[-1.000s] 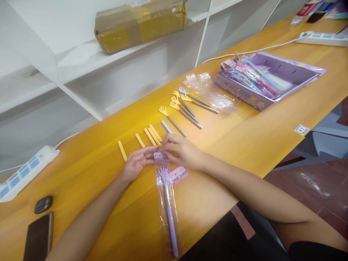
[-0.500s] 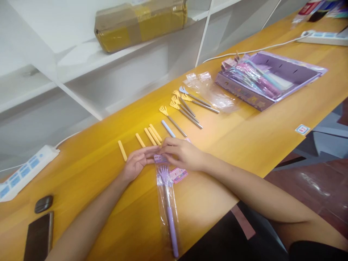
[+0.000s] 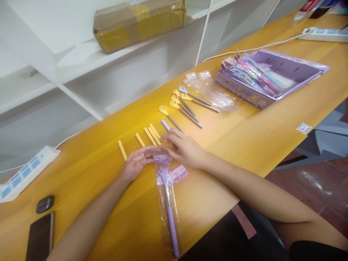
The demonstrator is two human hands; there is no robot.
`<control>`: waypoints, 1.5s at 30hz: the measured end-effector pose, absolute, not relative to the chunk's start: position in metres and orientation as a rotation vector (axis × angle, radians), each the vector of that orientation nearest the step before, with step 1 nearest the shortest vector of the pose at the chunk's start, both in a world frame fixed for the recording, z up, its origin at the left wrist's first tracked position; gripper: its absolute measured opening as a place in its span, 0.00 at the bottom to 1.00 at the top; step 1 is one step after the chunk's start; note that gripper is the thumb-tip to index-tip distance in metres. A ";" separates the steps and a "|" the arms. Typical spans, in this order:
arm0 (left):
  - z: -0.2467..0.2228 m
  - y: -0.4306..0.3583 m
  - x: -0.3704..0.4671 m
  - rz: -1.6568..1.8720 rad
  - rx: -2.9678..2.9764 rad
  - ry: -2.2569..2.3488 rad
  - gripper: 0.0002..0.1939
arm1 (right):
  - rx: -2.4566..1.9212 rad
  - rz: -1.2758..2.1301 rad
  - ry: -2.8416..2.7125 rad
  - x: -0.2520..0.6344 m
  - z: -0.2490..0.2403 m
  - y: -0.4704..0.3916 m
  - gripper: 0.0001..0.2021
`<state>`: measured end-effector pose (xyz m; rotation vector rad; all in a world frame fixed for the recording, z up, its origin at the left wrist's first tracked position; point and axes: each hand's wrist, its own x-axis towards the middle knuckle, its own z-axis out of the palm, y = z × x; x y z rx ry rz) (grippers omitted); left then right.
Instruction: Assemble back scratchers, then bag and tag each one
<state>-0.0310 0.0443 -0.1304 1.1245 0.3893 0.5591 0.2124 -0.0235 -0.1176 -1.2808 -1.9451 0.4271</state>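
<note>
A purple back scratcher (image 3: pixel 170 224) lies inside a clear plastic bag with a purple label (image 3: pixel 162 158) across its top. My left hand (image 3: pixel 138 161) rests at the top left of this bag, fingers stretched out along the label's upper edge. My right hand (image 3: pixel 183 146) is at the label's right, its fingers apart and bent, with nothing visible between them. A pink card (image 3: pixel 179 174) lies beside the bag. Beyond my hands are several yellow tubes (image 3: pixel 122 150) and a blue tube (image 3: pixel 165 125). Several claw-headed metal rods (image 3: pixel 176 125) lie farther back.
Clear bags (image 3: pixel 214 92) lie beside a purple box (image 3: pixel 244 90) of packed items. A power strip (image 3: pixel 25 174), a black mouse-like object (image 3: pixel 45 204) and a phone (image 3: pixel 40 237) are at left. A taped carton (image 3: pixel 141 25) sits on the shelf.
My right hand has shifted slightly up and right, its fingers lifting off the label and spreading. The label shows more fully. My left hand has hardly moved.
</note>
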 end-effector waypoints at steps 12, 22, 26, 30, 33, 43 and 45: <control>-0.138 0.039 -0.032 0.568 1.385 0.543 0.26 | -1.100 0.460 -1.884 0.210 -0.121 -0.021 0.10; -0.146 0.041 -0.031 0.450 1.471 0.670 0.18 | -1.014 0.440 -2.004 0.212 -0.118 -0.024 0.08; -0.142 0.040 -0.029 0.459 1.467 0.685 0.17 | -1.006 0.433 -2.040 0.211 -0.119 -0.024 0.08; -0.138 0.039 -0.028 0.458 1.456 0.669 0.18 | -1.036 0.385 -2.072 0.210 -0.120 -0.024 0.09; -0.136 0.039 -0.029 0.454 1.456 0.659 0.18 | -1.056 0.327 -2.111 0.211 -0.121 -0.024 0.10; -0.143 0.045 -0.037 0.489 1.484 0.649 0.16 | -1.032 0.214 -2.208 0.213 -0.118 -0.025 0.13; -0.144 0.046 -0.037 0.513 1.487 0.662 0.14 | -1.002 0.200 -2.226 0.213 -0.119 -0.026 0.13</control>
